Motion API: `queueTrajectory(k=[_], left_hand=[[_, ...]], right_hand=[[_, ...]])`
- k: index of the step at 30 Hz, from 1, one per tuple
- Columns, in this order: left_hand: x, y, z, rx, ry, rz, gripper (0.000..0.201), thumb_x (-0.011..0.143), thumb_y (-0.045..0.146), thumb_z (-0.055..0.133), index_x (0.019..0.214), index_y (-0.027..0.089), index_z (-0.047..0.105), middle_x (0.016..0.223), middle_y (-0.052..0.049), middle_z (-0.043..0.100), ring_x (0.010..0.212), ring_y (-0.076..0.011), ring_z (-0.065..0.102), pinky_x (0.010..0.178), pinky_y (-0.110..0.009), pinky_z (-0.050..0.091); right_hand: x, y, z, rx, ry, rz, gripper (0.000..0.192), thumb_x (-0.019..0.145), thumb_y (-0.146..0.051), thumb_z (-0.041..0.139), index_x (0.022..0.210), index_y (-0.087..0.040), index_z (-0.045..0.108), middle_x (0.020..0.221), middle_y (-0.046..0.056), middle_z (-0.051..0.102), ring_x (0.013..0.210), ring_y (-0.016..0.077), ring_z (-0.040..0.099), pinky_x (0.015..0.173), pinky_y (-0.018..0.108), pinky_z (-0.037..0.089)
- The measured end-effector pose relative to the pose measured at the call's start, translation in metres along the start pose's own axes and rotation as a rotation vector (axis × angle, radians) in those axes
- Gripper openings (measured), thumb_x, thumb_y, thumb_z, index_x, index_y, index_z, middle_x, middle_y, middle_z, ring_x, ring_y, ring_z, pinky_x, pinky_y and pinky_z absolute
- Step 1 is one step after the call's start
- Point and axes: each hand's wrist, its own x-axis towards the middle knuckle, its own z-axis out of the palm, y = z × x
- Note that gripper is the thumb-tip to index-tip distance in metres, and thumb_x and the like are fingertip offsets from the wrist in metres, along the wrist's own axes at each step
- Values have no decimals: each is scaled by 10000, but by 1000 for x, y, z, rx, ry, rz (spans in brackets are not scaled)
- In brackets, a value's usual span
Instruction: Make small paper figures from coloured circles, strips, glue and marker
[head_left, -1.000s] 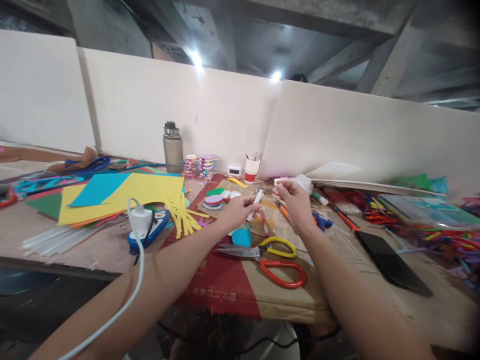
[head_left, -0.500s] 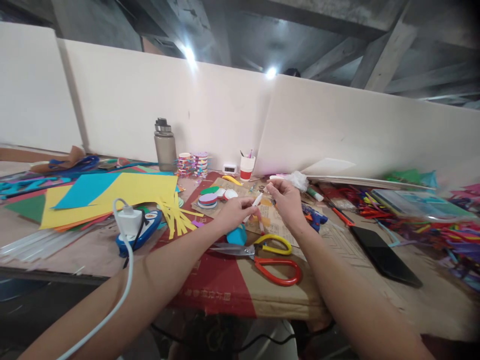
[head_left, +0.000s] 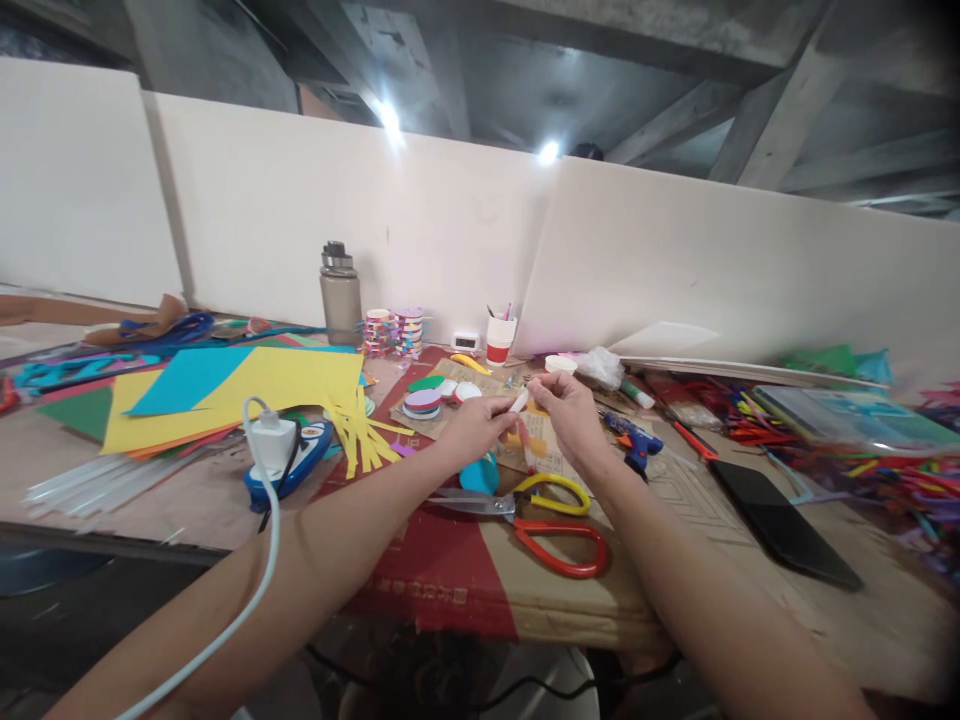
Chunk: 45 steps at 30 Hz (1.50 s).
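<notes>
Left hand (head_left: 471, 428) pinches a small white stick-shaped tube (head_left: 517, 402) upright; right hand (head_left: 568, 408) pinches its tip, above the cardboard-covered tabletop (head_left: 480, 590) near its front edge.

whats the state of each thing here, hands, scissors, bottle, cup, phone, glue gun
left hand: raised over the table, pinching a small white stick
right hand: raised, fingers meeting the stick's tip
scissors: lying flat, blades closed
bottle: upright, lid on
cup: upright, pens inside
phone: flat, screen dark
glue gun: lying on its side
yellow paper: flat, edge cut into strips
</notes>
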Motion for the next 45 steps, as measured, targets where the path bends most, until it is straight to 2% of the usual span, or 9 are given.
queueTrajectory(k=[8, 14, 17, 21, 26, 29, 32, 35, 45], left_hand=[[-1, 0, 5, 113, 108, 18, 172, 829, 206, 500, 698, 184, 609, 577, 25, 558, 591, -131, 520, 589, -242, 373], [5, -9, 5, -105, -41, -64, 113, 809, 252, 552, 849, 173, 624, 674, 14, 634, 566, -118, 549, 561, -236, 408], [11, -15, 5, -252, -33, -99, 440, 783, 315, 634, 1187, 172, 536, 761, -6, 699, 566, -121, 582, 545, -234, 419], [14, -16, 3, -309, -11, -131, 633, 734, 398, 717, 1264, 174, 453, 767, -10, 711, 579, -135, 620, 536, -239, 446], [13, -13, 2, -365, -1, -145, 600, 722, 401, 729, 1218, 169, 484, 724, 1, 687, 617, -148, 636, 522, -233, 453], [13, -14, 3, -350, -46, -116, 466, 710, 442, 725, 1051, 152, 593, 714, 3, 665, 576, -123, 583, 511, -229, 443], [13, -15, 3, -260, -68, -85, 332, 727, 435, 694, 890, 148, 654, 708, 10, 649, 544, -92, 521, 516, -217, 418], [11, -15, 3, -204, -63, -53, 277, 755, 387, 648, 899, 153, 684, 719, 10, 657, 580, -100, 534, 548, -214, 423], [1, 12, -4, -157, 49, -74, 188, 736, 305, 648, 834, 153, 698, 632, 26, 602, 563, -90, 518, 515, -193, 383]], right_hand=[[-2, -1, 9, 66, 33, 69, 350, 562, -464, 754, 725, -205, 583, 678, -22, 586, 608, 117, 494, 595, 273, 405], [-1, 0, 9, 117, 39, 138, 377, 531, -467, 762, 727, -201, 580, 717, -15, 604, 644, 121, 527, 627, 277, 431], [-1, 0, 8, 101, 15, 136, 415, 529, -466, 774, 790, -194, 599, 781, -5, 628, 702, 127, 549, 655, 273, 433], [-2, 4, 8, -7, -74, 141, 414, 570, -496, 758, 804, -188, 610, 814, 10, 643, 704, 134, 549, 633, 271, 422], [-2, 6, 8, 1, -71, 129, 449, 637, -618, 686, 763, -193, 615, 764, 7, 620, 671, 127, 519, 626, 269, 421], [0, 3, 5, 62, -36, 87, 477, 667, -657, 646, 793, -197, 638, 794, 6, 614, 672, 116, 498, 613, 254, 414], [1, 0, 2, 101, -33, 38, 451, 678, -590, 666, 888, -191, 677, 749, -22, 589, 606, 93, 437, 571, 243, 371], [2, -1, 0, 81, -27, 4, 362, 687, -492, 690, 843, -165, 691, 641, -47, 537, 559, 83, 391, 552, 248, 327], [1, -3, 1, 119, 11, -3, 264, 666, -425, 712, 754, -184, 649, 625, -43, 547, 603, 100, 470, 611, 255, 408]])
